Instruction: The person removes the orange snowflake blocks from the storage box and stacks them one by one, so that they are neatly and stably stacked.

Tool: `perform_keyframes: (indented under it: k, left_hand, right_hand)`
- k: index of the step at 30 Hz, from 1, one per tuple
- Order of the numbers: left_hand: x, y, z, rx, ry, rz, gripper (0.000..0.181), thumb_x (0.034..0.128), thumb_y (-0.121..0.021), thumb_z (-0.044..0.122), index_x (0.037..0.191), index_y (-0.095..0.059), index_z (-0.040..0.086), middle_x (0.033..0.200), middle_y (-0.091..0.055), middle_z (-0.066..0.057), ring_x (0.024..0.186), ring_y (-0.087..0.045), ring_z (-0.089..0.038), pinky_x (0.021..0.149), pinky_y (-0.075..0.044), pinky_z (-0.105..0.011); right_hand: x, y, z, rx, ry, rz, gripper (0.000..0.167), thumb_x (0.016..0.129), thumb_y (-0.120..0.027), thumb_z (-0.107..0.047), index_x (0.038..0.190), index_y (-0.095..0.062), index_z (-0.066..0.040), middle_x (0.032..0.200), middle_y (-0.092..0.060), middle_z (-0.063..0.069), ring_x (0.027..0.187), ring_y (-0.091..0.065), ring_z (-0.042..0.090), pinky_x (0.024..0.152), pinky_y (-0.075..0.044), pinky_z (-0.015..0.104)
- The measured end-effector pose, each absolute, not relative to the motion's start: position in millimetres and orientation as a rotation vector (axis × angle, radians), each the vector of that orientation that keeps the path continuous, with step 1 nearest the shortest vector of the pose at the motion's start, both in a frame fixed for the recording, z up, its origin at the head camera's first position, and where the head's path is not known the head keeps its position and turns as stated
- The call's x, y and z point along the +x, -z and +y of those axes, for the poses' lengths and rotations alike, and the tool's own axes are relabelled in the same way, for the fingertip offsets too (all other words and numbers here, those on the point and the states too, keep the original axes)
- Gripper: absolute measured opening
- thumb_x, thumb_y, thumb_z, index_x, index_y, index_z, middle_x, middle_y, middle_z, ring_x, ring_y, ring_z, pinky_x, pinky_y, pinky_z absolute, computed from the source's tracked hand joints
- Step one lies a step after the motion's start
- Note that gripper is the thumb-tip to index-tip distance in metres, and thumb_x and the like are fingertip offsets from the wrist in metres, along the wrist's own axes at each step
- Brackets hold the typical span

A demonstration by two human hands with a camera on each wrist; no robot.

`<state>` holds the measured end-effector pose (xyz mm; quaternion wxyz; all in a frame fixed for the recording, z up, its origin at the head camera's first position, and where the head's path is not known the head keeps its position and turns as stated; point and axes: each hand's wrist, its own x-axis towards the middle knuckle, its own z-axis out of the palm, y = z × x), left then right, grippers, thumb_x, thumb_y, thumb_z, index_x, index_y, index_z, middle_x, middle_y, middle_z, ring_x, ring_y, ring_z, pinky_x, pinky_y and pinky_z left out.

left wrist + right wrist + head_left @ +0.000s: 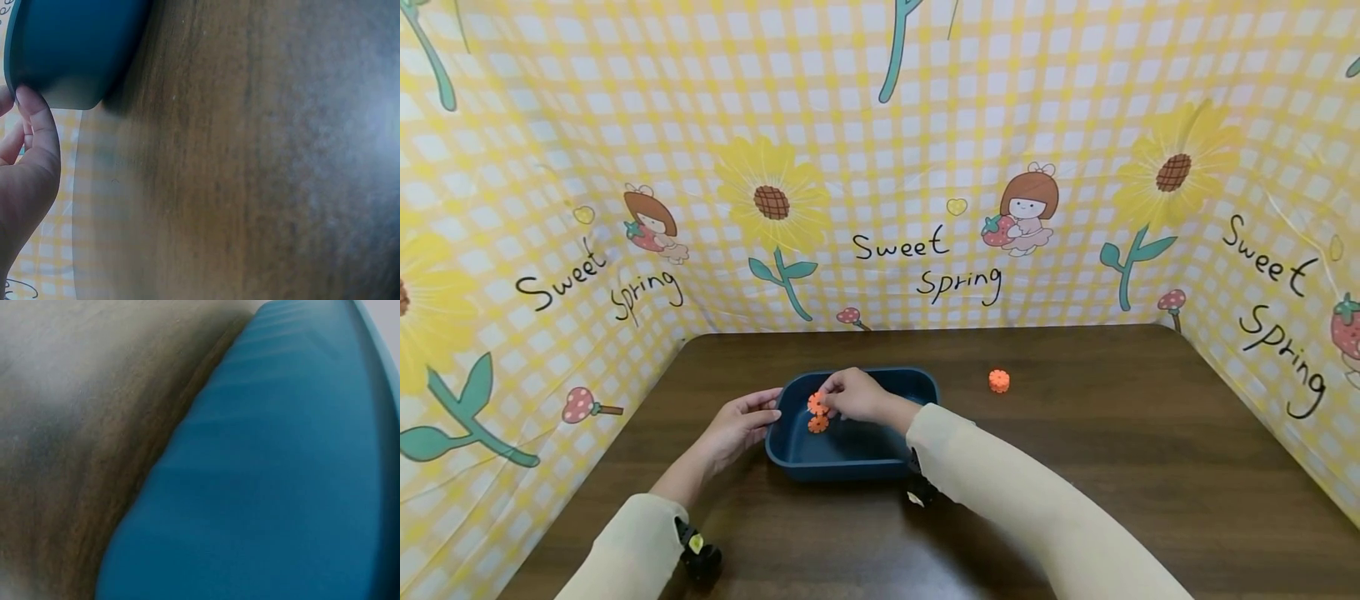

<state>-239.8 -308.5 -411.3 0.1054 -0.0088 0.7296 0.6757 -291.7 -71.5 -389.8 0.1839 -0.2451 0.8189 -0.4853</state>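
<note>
A dark blue rectangular bin (850,471) stands on the table. My left hand (737,427) grips its left rim, and in the left wrist view the thumb (39,119) lies against the bin wall (69,50). Reaching over the bin, my right hand (856,395) pinches an orange notched disc (816,403) between thumb and fingers. Just below it in the head view is another orange notched disc (817,424); whether the two touch I cannot tell. The right wrist view shows only the bin's outer side (262,475) and table, with the hand out of sight.
Right of the bin, a small orange notched piece (998,381), perhaps a stack, sits on the brown wooden table (1112,417). A yellow checked cloth (895,167) with printed flowers hangs behind and along both sides.
</note>
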Motion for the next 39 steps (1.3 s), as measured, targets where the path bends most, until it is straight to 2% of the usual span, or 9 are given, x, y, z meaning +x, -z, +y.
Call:
perform_keyframes:
  k: [8, 16, 19, 25, 34, 39]
  left_hand:
    - [-239.3, 410.3, -309.0, -0.036, -1.97, 2.166, 0.056, 0.0966, -0.061, 0.01, 0.146, -0.038, -0.003, 0.111, -0.052, -0.009, 0.093, -0.058, -0.014, 0.08, -0.053, -0.026]
    - [-241.1, 412.4, -308.2, -0.039, -1.99, 2.157, 0.056, 0.0958, -0.061, 0.009, 0.145, -0.038, -0.005, 0.107, -0.053, -0.006, 0.09, -0.059, -0.011, 0.079, -0.053, -0.026]
    - [-241.3, 412.4, -308.5, -0.036, -1.99, 2.159, 0.056, 0.0959, -0.061, 0.009, 0.145, -0.038, -0.005, 0.107, -0.053, -0.006, 0.091, -0.059, -0.012, 0.08, -0.053, -0.026]
    - [-239.9, 410.9, -308.1, -0.052, -1.974, 2.167, 0.056, 0.0962, -0.061, 0.01, 0.146, -0.038, -0.004, 0.109, -0.053, -0.007, 0.096, -0.058, -0.015, 0.083, -0.053, -0.027]
    - [-239.6, 408.3, -306.7, -0.065, -1.969, 2.168, 0.057, 0.0965, -0.061, 0.01, 0.146, -0.037, -0.003, 0.108, -0.052, -0.006, 0.096, -0.057, -0.015, 0.084, -0.053, -0.027]
    - [-240.0, 408.5, -306.2, -0.062, -1.968, 2.175, 0.056, 0.0967, -0.06, 0.009, 0.146, -0.037, -0.004, 0.108, -0.052, -0.007, 0.096, -0.057, -0.015, 0.085, -0.053, -0.028]
  right_hand:
    - [-292.6, 381.7, -56.7, -0.622, 1.541, 2.207, 0.015, 0.098, -0.059, -0.013, 0.1, -0.069, -0.003, 0.087, -0.067, 0.008, 0.082, -0.068, 0.026, 0.072, -0.056, 0.035]
    - [-301.7, 378.6, -33.0, -0.602, 1.649, 2.182, 0.015, 0.097, -0.06, -0.012, 0.106, -0.065, -0.001, 0.087, -0.069, 0.01, 0.075, -0.067, 0.02, 0.067, -0.056, 0.032]
    - [-304.5, 377.0, -22.9, -0.606, 1.676, 2.167, 0.019, 0.098, -0.059, -0.01, 0.114, -0.062, -0.001, 0.091, -0.068, 0.01, 0.078, -0.068, 0.023, 0.067, -0.056, 0.032]
    - [-307.5, 371.0, -1.9, -0.61, 1.718, 2.162, 0.028, 0.099, -0.056, -0.01, 0.126, -0.062, -0.005, 0.099, -0.067, 0.011, 0.093, -0.065, 0.038, 0.074, -0.056, 0.04]
    - [-314.8, 370.1, 31.0, -0.567, 1.795, 2.107, 0.036, 0.094, -0.061, -0.003, 0.13, -0.058, 0.001, 0.1, -0.068, 0.018, 0.097, -0.067, 0.033, 0.084, -0.053, 0.047]
    - [-317.6, 369.6, 46.6, -0.55, 1.819, 2.111, 0.036, 0.093, -0.063, -0.001, 0.129, -0.059, 0.002, 0.098, -0.067, 0.015, 0.098, -0.066, 0.031, 0.082, -0.055, 0.042]
